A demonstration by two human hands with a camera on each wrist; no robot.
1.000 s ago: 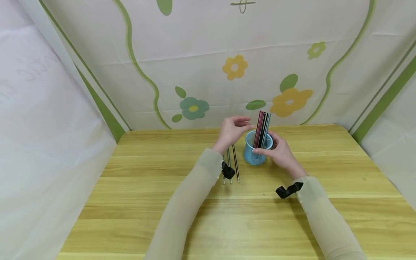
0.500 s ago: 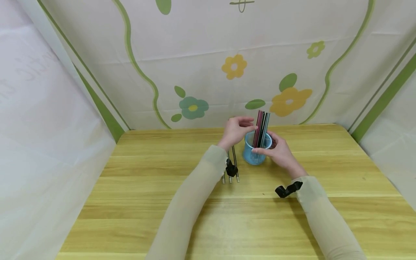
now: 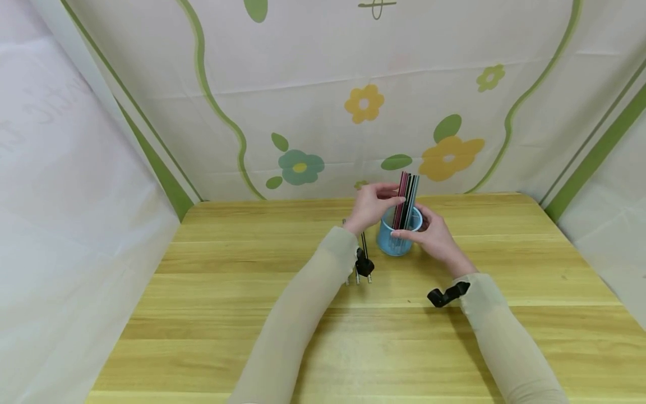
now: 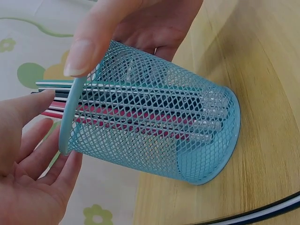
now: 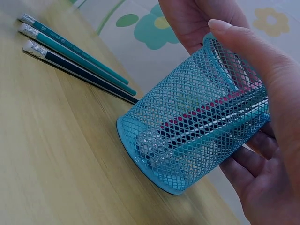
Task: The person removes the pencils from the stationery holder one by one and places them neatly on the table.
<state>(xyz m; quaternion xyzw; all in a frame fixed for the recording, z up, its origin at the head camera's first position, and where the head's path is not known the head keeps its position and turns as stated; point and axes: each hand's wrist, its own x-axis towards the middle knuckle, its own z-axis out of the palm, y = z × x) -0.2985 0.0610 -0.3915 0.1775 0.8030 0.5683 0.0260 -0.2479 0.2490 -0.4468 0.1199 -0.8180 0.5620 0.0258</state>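
In the head view, a light-blue mesh pencil cup (image 3: 392, 241) stands upright on the wooden table. Several red, black and teal pencils (image 3: 405, 193) lean inside it, eraser ends down, as seen through the mesh. My right hand (image 3: 437, 238) grips the cup from the right, thumb across the near rim and fingers round the far side. At the pencils' upper ends is my left hand (image 3: 372, 206), its thumb in front of them and fingers loosely behind. In the left wrist view, that thumb (image 4: 35, 105) overlaps the pencils, with the other fingers spread below.
Left of the cup, 3 pencils (image 5: 77, 61) lie on the table (image 3: 212, 314) with eraser ends toward me, partly under my left forearm in the head view. A white curtain (image 3: 303, 67) with printed flowers hangs behind the table's far edge.
My left hand has moved right, from beside the cup to the pencils' upper ends, its thumb now overlapping them. My right hand and the cup have stayed in place.
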